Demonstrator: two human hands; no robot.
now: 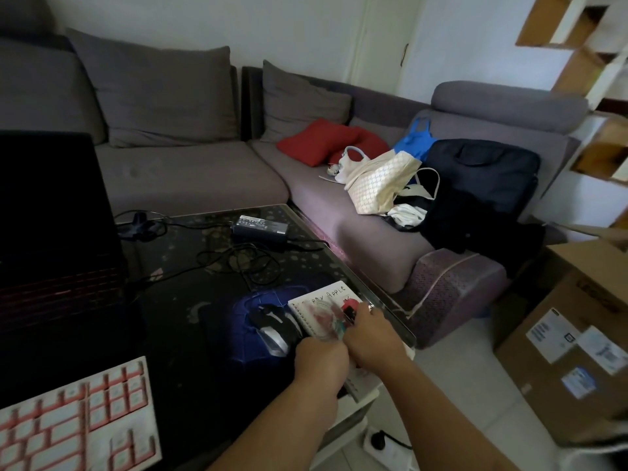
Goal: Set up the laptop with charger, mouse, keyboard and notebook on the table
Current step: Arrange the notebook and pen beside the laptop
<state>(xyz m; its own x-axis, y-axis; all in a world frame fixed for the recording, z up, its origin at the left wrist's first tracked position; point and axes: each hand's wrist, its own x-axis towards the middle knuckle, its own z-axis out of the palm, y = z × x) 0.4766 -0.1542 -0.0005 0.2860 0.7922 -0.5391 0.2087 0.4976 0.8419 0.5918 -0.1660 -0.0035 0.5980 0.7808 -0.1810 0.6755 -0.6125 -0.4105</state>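
A spiral notebook (324, 309) with a drawn cover lies at the right edge of the dark glass table (190, 300). My left hand (321, 360) grips its near edge and my right hand (368, 334) grips its right side. Just left of it a black and silver mouse (275, 326) rests on a blue mouse pad (251, 334). The open black laptop (51, 232) stands at the left, screen dark. A pink and white keyboard (78, 416) lies at the near left. The charger brick (260, 227) with its tangled cable (238, 260) sits at the table's far side.
A grey corner sofa (190, 164) wraps behind and to the right of the table, holding red cushions (319, 141), bags (380, 181) and dark clothes (475, 185). Cardboard boxes (571, 334) stand on the floor at the right. A power strip (384, 443) lies on the floor below the table.
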